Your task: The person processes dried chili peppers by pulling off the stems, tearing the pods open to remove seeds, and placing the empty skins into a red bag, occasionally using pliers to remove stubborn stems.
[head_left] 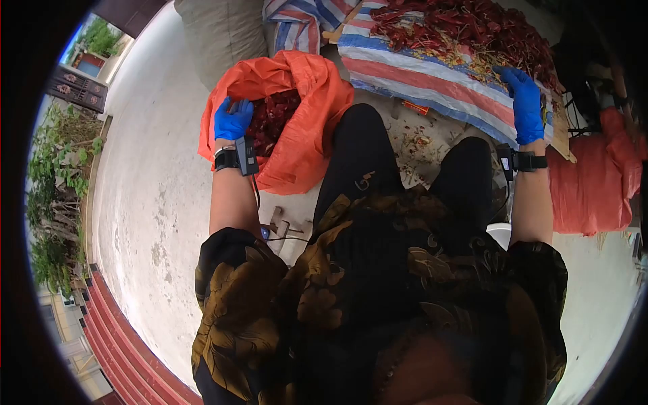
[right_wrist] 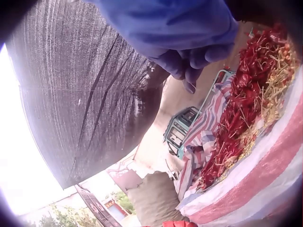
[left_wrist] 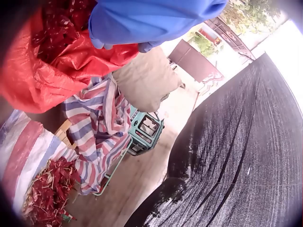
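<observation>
My left hand (head_left: 233,119), in a blue glove, is over the left rim of an orange-red woven sack (head_left: 297,172). Its fingers are loosely bent, with nothing visible in them. Dark red dried chilies (head_left: 273,115) fill the inside of the sack. Also gloved in blue, my right hand (head_left: 525,106) hovers by the near edge of a heap of red dried chilies (head_left: 472,30), its fingers relaxed. Pale stems and seeds (head_left: 449,55) lie along that edge. Beneath the heap spreads a red, white and blue striped sheet (head_left: 432,84).
A beige sack (head_left: 223,34) stands behind the orange-red one. Red sacks (head_left: 587,182) are at the right, beside the board under the sheet. Stems and bits litter the concrete floor (head_left: 413,152) between my knees. A teal vehicle (right_wrist: 177,132) and dark shade netting (right_wrist: 90,94) are beyond.
</observation>
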Demonstrator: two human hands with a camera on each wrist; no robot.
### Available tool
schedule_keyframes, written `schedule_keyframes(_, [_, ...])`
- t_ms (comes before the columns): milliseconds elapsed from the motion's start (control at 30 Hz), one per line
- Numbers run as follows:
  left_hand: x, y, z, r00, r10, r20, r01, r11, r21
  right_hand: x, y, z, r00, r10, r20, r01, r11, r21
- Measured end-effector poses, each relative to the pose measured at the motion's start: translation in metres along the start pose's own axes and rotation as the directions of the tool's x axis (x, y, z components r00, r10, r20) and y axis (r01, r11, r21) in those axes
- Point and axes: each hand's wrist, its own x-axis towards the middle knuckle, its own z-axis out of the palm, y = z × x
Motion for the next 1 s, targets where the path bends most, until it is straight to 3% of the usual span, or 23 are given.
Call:
schedule_keyframes(33, [0.012, 0.000, 0.001, 0.999, -0.009, -0.049, 0.003, 0.991, -0.131, 0.006, 0.006, -0.006, 0.998, -0.039, -0.044, 0.037, 0.998, -0.041])
schedule_keyframes(100, [0.015, -0.004, 0.016, 0.999, 0.029, 0.015, -0.026, 0.986, -0.163, 0.035, 0.040, -0.024, 0.995, -0.086, -0.059, 0.084, 0.995, -0.045])
schedule_keyframes(167, [-0.008, -0.016, 0.059, 0.999, 0.004, 0.032, 0.002, 0.985, -0.171, 0.031, 0.023, -0.034, 0.996, -0.046, -0.082, 0.030, 0.983, -0.180])
schedule_keyframes(233, [-0.023, -0.022, 0.096, 0.999, -0.006, 0.033, 0.012, 0.984, -0.179, 0.042, 0.039, -0.043, 0.990, -0.085, -0.110, 0.064, 0.981, -0.183])
schedule_keyframes(300, [-0.030, -0.029, 0.124, 0.919, -0.204, 0.338, 0.267, 0.952, -0.151, 0.046, 0.047, -0.050, 0.985, -0.117, -0.125, 0.093, 0.978, -0.185])
schedule_keyframes(367, [-0.041, -0.051, 0.156, 0.881, -0.244, 0.405, 0.306, 0.947, -0.097, 0.046, 0.040, -0.049, 0.979, -0.027, -0.201, -0.062, 0.904, -0.423])
schedule_keyframes(400, [-0.053, -0.066, 0.173, 0.808, -0.273, 0.522, 0.337, 0.941, -0.029, 0.050, 0.049, -0.051, 0.971, -0.125, -0.204, 0.005, 0.864, -0.504])
schedule_keyframes(433, [-0.056, -0.078, 0.185, 0.718, -0.303, 0.627, 0.357, 0.933, 0.042, 0.051, 0.056, -0.051, 0.968, -0.124, -0.218, -0.003, 0.864, -0.504])
schedule_keyframes(500, [-0.048, -0.105, 0.202, 0.678, -0.356, 0.643, 0.388, 0.916, 0.099, 0.060, 0.065, -0.050, 0.941, -0.291, -0.172, 0.051, 0.627, -0.778])
schedule_keyframes(533, [-0.050, -0.123, 0.211, 0.679, -0.381, 0.627, 0.405, 0.907, 0.113, 0.062, 0.063, -0.049, 0.965, -0.196, -0.175, -0.003, 0.657, -0.754])
schedule_keyframes(600, [-0.050, -0.159, 0.228, 0.662, -0.415, 0.624, 0.429, 0.893, 0.138, 0.060, 0.062, -0.039, 0.965, -0.185, -0.187, -0.024, 0.645, -0.764])
schedule_keyframes(667, [-0.047, -0.195, 0.244, 0.793, -0.405, 0.455, 0.359, 0.914, 0.188, 0.061, 0.064, -0.027, 0.964, -0.199, -0.175, -0.004, 0.649, -0.761])
schedule_keyframes(800, [-0.029, -0.256, 0.263, 0.742, -0.481, 0.467, 0.448, 0.874, 0.187, 0.071, 0.055, 0.002, 0.981, -0.161, -0.104, 0.023, 0.639, -0.769])
schedule_keyframes(1000, [0.009, -0.318, 0.271, 0.700, -0.455, 0.550, 0.435, 0.883, 0.176, 0.112, 0.066, 0.047, 0.984, -0.169, 0.058, 0.154, 0.638, -0.754])
